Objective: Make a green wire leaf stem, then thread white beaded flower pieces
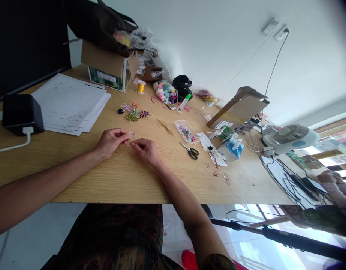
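Note:
My left hand is closed in a pinch on a small pale loop of thin wire or thread, just above the desk. My right hand is closed in a pinch at the lower end of the same loop; the fingertips hide where it is gripped. Beyond the hands lies a group of small flower shapes: a lilac one, a purple one and a green leafy sprig. To the right rest some thin golden wires, a clear tray of beads and black-handled scissors.
A stack of white papers and a black box-shaped device lie left. Behind stand an open carton, a yellow thread spool and pompoms. A cardboard piece and a white fan stand right. Another person's hands show far right.

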### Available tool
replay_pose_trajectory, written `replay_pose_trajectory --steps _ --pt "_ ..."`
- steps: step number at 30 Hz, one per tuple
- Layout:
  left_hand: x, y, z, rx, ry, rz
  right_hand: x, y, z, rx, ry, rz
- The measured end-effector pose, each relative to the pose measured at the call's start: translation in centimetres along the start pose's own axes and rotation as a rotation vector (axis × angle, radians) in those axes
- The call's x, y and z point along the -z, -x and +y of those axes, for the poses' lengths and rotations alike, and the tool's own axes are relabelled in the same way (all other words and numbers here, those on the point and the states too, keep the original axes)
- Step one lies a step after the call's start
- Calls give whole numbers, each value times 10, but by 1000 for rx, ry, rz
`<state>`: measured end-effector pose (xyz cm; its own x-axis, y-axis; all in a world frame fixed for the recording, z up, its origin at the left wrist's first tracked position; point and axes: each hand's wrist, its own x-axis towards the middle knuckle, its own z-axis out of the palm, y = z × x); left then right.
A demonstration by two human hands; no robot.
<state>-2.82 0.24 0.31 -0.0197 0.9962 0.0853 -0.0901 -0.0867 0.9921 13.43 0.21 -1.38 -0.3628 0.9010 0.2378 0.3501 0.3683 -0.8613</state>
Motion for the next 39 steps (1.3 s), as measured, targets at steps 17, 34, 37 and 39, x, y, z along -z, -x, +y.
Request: replay_pose_trajectory --steps 17,34,37,39 --pt "-1 4 0 -181 -361 -259 14 -7 4 74 123 274" --pt "0 1 0 -57 -171 68 2 1 -3 187 248 -17" --pt "0 0 -1 15 -95 64 4 0 -2 218 286 -12" --pt "0 -1 -1 97 3 44 4 0 0 225 316 3"
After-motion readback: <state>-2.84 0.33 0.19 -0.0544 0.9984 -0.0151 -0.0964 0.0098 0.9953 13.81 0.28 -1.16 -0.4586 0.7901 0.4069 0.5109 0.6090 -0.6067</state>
